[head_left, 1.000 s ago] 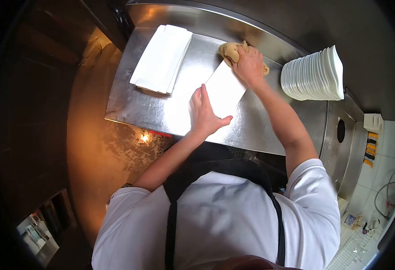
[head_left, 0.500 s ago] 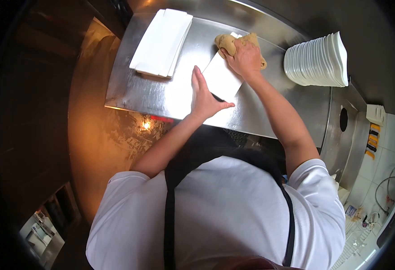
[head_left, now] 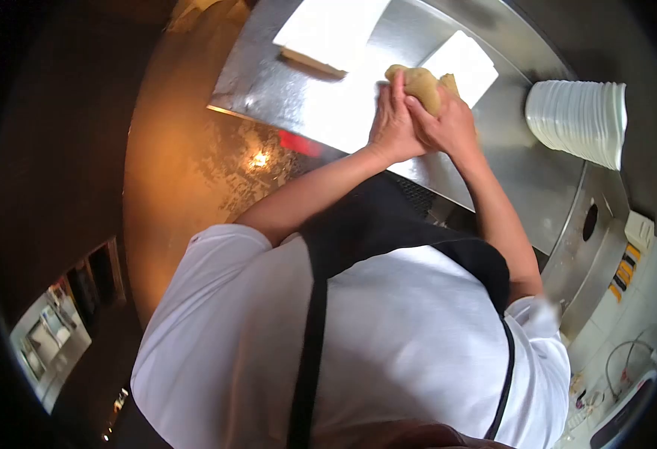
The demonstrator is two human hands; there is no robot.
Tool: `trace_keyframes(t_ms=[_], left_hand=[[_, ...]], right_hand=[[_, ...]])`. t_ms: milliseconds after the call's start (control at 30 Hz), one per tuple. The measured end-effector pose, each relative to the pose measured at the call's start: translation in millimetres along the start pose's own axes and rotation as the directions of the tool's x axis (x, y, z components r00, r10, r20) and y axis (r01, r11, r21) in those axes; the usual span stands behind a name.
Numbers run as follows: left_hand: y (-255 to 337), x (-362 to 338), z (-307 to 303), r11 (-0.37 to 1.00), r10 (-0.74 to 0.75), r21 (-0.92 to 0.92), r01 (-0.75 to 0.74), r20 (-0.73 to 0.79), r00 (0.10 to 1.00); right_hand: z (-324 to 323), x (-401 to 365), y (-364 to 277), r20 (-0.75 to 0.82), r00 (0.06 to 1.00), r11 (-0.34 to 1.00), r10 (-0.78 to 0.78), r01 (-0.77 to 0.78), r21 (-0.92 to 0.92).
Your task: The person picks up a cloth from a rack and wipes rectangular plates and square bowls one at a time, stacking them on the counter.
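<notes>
My right hand [head_left: 448,123] is closed on a bunched tan cloth [head_left: 422,86], pressed over a white rectangular plate [head_left: 469,63]. The plate's far end shows beyond the cloth; its near end is hidden under both hands. Along the plate's left side lies my left hand [head_left: 399,127], bracing the near end with its fingers fairly straight and close to the cloth. Its thumb is hidden behind my right hand. To the left, a stack of similar white plates [head_left: 332,34] stands on the metal counter [head_left: 512,179].
At the counter's right stands a leaning row of white wavy-edged dishes [head_left: 577,120]. Past it is a metal ledge with a dark round hole [head_left: 590,221]. A white holder with yellow-and-black handles [head_left: 625,269] hangs on the tiled wall. A worn brown floor [head_left: 186,172] lies left.
The right hand and cloth have moved down the plate towards me, uncovering its far end. Both hands are now close together. The view has shifted, so the counter sits further right and higher.
</notes>
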State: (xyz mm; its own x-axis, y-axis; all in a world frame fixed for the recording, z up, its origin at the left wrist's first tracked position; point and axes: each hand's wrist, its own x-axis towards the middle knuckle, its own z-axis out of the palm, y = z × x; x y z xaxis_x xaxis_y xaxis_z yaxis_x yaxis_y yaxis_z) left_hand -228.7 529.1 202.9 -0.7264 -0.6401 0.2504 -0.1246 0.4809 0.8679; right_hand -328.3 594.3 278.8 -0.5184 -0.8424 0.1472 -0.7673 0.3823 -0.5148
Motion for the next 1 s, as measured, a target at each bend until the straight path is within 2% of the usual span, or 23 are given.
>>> trace_keyframes(t_ms=[33,100,167,333,433,467,500,533,567,600,633,667,700,767,833,867,900,933,967,1000], left_hand=[[4.8,-0.2,-1.4,1.000,0.018,0.002,-0.018,-0.018,1.000],[11.5,1.2,-6.4,0.990,-0.138,0.041,0.134,0.125,0.982],[7.2,1.6,-5.0,0.986,-0.042,0.164,0.022,0.117,0.992],[-4.3,2.0,4.3,0.980,0.009,0.197,-0.031,0.112,0.994],[-3.5,2.5,4.4,0.982,0.010,0.185,-0.029,0.102,0.995],[-6.6,2.4,6.8,0.984,0.005,0.175,-0.021,0.091,0.996],[-8.8,2.1,9.4,0.987,0.000,0.163,-0.013,0.079,0.997],[-7.7,1.2,9.7,0.985,0.018,0.168,-0.028,0.061,0.998],[-5.6,1.6,10.3,0.985,-0.005,0.175,-0.006,0.062,0.998],[-6.3,1.2,11.2,0.981,-0.016,0.192,0.002,0.071,0.997],[-9.5,0.9,12.9,0.978,-0.024,0.210,0.007,0.076,0.997],[-15.2,0.4,15.6,0.968,-0.017,0.251,-0.008,0.097,0.995],[-14.8,-1.2,15.2,0.967,0.016,0.251,-0.036,0.083,0.996],[-10.9,0.9,6.4,0.937,0.086,0.317,-0.145,0.194,0.977],[4.6,0.4,-7.5,0.978,0.066,0.185,-0.092,0.140,0.988],[10.7,3.7,-11.0,0.991,0.055,0.113,-0.068,0.118,0.992],[5.4,7.7,-6.2,0.979,0.158,0.132,-0.156,-0.002,0.987],[8.5,20.6,-6.0,0.997,0.052,0.064,-0.052,0.010,0.999],[11.1,37.2,-4.9,0.998,-0.055,0.002,0.055,0.033,0.998],[18.5,57.2,-6.0,0.989,-0.149,0.022,0.148,0.085,0.985]], right_hand=[[1.7,7.8,9.3,-0.025,1.000,0.994,0.014,-0.016,-0.111],[13.6,32.3,36.0,-0.067,0.997,0.946,0.033,-0.052,-0.319],[8.1,64.4,48.3,-0.190,0.978,0.932,0.081,-0.142,-0.333],[5.4,128.3,86.6,-0.431,0.893,0.860,0.130,-0.318,-0.399],[3.2,125.3,70.5,-0.329,0.921,0.854,0.206,-0.334,-0.399],[9.2,116.9,73.7,-0.322,0.941,0.905,0.102,-0.222,-0.362],[1.0,102.6,49.9,-0.240,0.954,0.907,0.179,-0.255,-0.336],[8.3,90.6,49.5,-0.207,0.959,0.883,0.194,-0.263,-0.390],[-6.7,71.3,19.5,-0.133,0.983,0.934,0.126,-0.162,-0.317],[1.0,55.2,18.7,-0.095,0.986,0.943,0.134,-0.156,-0.293],[14.8,35.6,24.0,-0.143,0.987,0.944,0.072,-0.114,-0.310],[12.9,16.9,12.7,-0.144,0.980,0.940,0.139,-0.176,-0.292],[-0.7,4.6,-2.5,-0.073,0.972,0.957,0.221,-0.231,-0.177],[-21.6,-20.3,-7.2,-0.046,0.978,0.977,0.203,-0.199,0.070],[-42.3,-39.8,6.5,-0.048,0.982,0.937,0.184,-0.160,0.309],[-48.7,-41.9,20.9,-0.147,0.947,0.872,0.287,-0.194,0.450],[-50.4,-45.0,38.7,-0.225,0.890,0.784,0.396,-0.201,0.587],[-52.7,-47.0,51.9,-0.274,0.817,0.677,0.507,-0.180,0.714],[-54.9,-46.7,65.8,-0.265,0.782,0.621,0.564,-0.191,0.760],[-58.3,-41.7,76.5,-0.249,0.745,0.559,0.619,-0.195,0.806]])
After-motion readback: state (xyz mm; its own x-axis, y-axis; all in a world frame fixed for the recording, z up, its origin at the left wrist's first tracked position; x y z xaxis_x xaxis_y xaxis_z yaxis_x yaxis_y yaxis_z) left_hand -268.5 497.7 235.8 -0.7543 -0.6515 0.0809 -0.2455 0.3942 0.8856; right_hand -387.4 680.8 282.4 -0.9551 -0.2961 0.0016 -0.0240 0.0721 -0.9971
